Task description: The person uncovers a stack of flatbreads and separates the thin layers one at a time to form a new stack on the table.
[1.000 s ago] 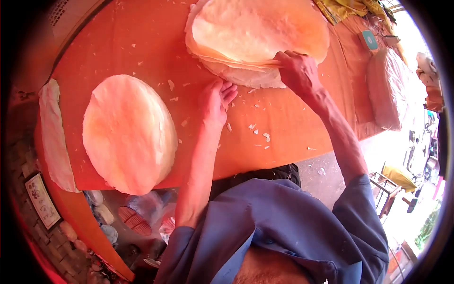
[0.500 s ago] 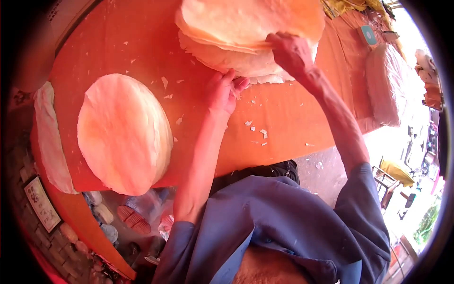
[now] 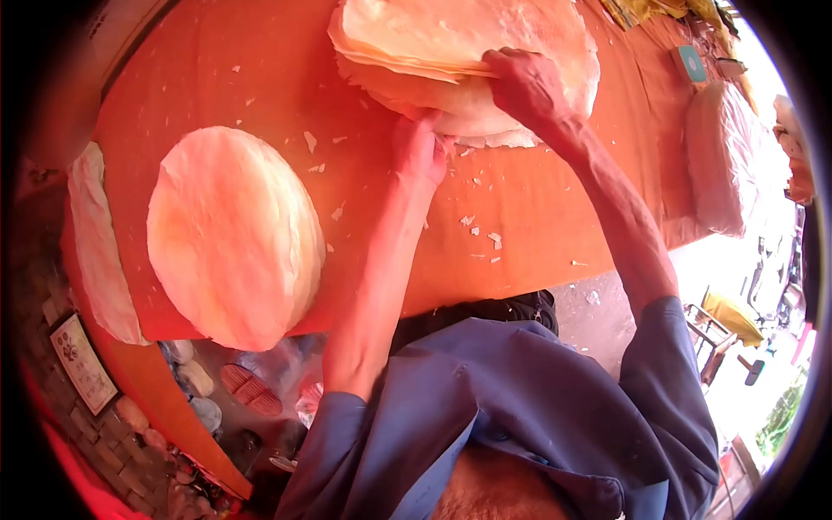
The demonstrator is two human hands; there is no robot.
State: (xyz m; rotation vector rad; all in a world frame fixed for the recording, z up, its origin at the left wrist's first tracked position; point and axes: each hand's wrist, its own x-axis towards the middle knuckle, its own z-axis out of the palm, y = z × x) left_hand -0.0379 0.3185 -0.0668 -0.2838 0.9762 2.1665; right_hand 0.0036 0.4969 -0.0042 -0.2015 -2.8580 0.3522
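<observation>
A tall stack of thin, round, pale sheets, resembling flatbreads, lies at the far side of the orange-covered table. My right hand is closed on the near edge of several upper sheets and holds them raised from the layers below. At the near edge of the lower layers is my left hand, its fingers drawn together; whatever they pinch is hidden. Left of my forearm, a second stack of round sheets reaches slightly over the table's near edge.
Pale flakes are scattered over the orange cloth. A wrapped white bundle lies at the right end, a small green-and-white device behind it. A long folded pale piece lies along the left edge. Slippers are on the floor.
My left hand has moved up against the lower layers, its fingertips now partly hidden. My right hand keeps its grip, and the upper sheets' edges now show more separated. The view has shifted slightly.
</observation>
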